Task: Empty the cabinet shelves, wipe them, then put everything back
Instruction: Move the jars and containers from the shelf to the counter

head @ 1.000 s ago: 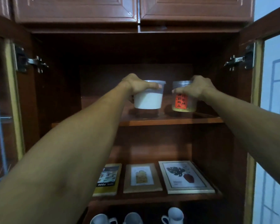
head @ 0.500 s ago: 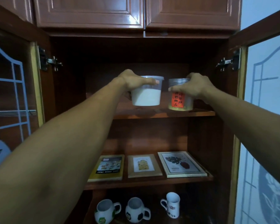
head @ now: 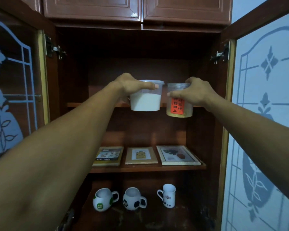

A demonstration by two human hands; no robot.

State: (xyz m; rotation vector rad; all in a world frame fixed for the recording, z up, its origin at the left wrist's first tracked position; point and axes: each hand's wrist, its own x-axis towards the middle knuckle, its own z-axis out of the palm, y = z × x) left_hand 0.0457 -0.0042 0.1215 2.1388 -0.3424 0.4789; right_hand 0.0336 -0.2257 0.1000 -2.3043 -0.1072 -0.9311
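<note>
The wooden cabinet stands open before me. My left hand [head: 132, 85] grips the rim of a clear tub of white powder [head: 145, 101], held in the air in front of the top shelf [head: 97, 104]. My right hand [head: 193, 92] grips a clear jar with a red label [head: 178, 106] from above, also lifted off the shelf edge. On the middle shelf [head: 147, 169] lie a food tray booklet [head: 108, 155] and two framed pictures [head: 141, 155] [head: 178, 155]. Three mugs [head: 104, 199] [head: 133, 198] [head: 168, 195] stand on the bottom shelf.
Both glass-panelled doors [head: 13, 97] [head: 264, 114] are swung wide open on either side. Closed upper cabinet doors [head: 140, 7] sit above the opening. The top shelf behind the containers looks dark.
Both containers have come up off the top shelf and toward me. The view has tilted down, bringing the mugs on the bottom shelf into sight.
</note>
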